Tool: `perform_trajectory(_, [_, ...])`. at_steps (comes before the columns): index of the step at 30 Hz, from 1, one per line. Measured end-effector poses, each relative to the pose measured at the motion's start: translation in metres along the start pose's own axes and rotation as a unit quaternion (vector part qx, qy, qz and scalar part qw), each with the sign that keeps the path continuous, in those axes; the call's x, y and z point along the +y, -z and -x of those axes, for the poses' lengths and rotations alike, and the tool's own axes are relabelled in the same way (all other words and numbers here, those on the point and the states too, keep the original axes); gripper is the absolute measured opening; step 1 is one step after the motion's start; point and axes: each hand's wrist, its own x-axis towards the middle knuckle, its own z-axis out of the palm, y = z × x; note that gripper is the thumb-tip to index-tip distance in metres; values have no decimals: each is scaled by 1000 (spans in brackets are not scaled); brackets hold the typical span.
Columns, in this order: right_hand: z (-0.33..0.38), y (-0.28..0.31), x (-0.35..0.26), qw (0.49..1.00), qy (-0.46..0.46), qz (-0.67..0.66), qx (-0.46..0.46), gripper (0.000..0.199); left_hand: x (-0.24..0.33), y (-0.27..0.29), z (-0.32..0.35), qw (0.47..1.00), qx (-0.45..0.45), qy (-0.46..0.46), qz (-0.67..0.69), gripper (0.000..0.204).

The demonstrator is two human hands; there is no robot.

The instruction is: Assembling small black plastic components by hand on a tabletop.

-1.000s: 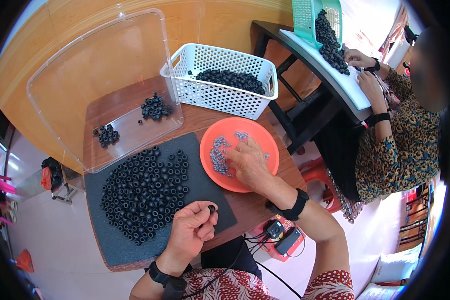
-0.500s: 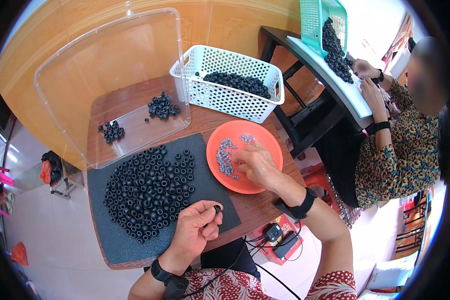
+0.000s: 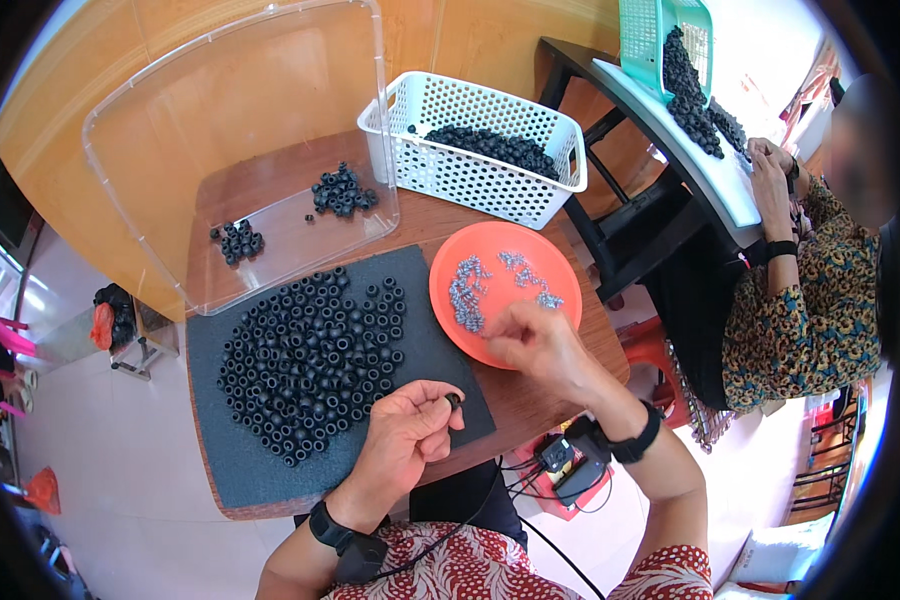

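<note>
My left hand (image 3: 408, 428) is closed, pinching a small round black part (image 3: 454, 400) at the fingertips, just off the near right of the dark mat (image 3: 245, 485). On that mat lies a broad spread of black ring-like parts (image 3: 305, 365), their round holes mostly facing up. My right hand (image 3: 538, 348) hovers over the near edge of a round orange plate (image 3: 560, 262) with thumb and fingers pinched together. Whatever they may hold is too small to make out. Small silvery metal pieces (image 3: 464, 298) lie in loose clusters on the plate.
A clear plastic bin (image 3: 390, 150) on its side holds two small heaps of black parts. Behind the plate, a white perforated basket (image 3: 490, 190) contains more. Right, a co-worker's hands (image 3: 770, 185) work at a white board (image 3: 720, 190) beside a tipped green basket (image 3: 642, 45). Cables (image 3: 520, 490) hang below the table.
My right hand has drawn back from the plate's middle toward its near edge, fingers now pinched. The left still grips its black part. The co-worker's hands have come together, and the view has shifted slightly.
</note>
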Motion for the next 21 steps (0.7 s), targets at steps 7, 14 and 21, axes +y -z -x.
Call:
perform_trajectory(7, [30, -6, -24, 933, -78, -315, -153, 7, -9, 0, 0, 998, 0, -34, -50, 17])
perform_trajectory(14, [38, -12, -17, 924, -103, -334, -157, 12, -13, -3, 6, 993, 4, -66, -100, 22])
perform_trajectory(21, [48, -28, -20, 930, -94, -344, -91, 13, -15, -4, 11, 984, 22, -99, -148, 24])
